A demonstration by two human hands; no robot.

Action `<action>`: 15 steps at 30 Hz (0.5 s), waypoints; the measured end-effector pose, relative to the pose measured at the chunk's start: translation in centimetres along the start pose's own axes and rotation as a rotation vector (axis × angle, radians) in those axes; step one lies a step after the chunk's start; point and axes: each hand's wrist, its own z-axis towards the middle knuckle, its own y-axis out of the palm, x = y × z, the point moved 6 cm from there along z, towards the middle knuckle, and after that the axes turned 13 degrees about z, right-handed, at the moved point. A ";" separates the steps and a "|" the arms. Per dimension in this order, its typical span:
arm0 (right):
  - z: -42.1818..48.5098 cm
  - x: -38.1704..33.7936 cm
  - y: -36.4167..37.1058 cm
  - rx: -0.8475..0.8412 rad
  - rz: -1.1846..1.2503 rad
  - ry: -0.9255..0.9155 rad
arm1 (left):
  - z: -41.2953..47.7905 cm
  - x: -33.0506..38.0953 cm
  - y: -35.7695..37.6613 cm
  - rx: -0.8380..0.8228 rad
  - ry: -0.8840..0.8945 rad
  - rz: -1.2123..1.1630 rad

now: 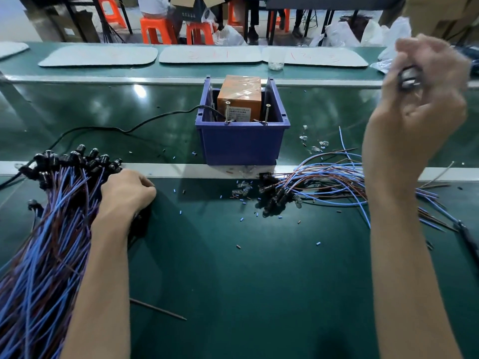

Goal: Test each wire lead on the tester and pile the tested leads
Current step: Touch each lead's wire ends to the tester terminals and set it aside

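Two heaps of wire leads lie on the green table. The larger heap (pixel 49 229) occupies the left edge, its blue and brown wires running toward the near-left corner and its black capped ends bunched at the far side against the pale rail (pixel 181 170) that crosses the table. The smaller heap (pixel 324 187) lies to the right of centre, its black ends near the rail and its wires fanned toward the right edge.

The left hand (pixel 127 193) rests on the larger heap, fingers curled down among the capped ends; whether it grips any lead cannot be told. The right hand (pixel 417 99) is raised above the right side of the table, motion-blurred, fingers closed around a dark capped piece (pixel 409 77).

The tester, an orange box (pixel 239 95), sits in a blue bin (pixel 241 143) just beyond the rail at the table's centre. Two upright screws (pixel 227 112) stand at the bin's near rim. A black cable (pixel 116 129) runs from the bin toward the left edge. Short blue and brown insulation offcuts (pixel 318 243) are scattered on the near table surface.
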 end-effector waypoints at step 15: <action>-10.7 10.9 4.1 -1.230 -0.802 0.592 | -0.7 0.5 -0.8 0.030 0.023 -0.035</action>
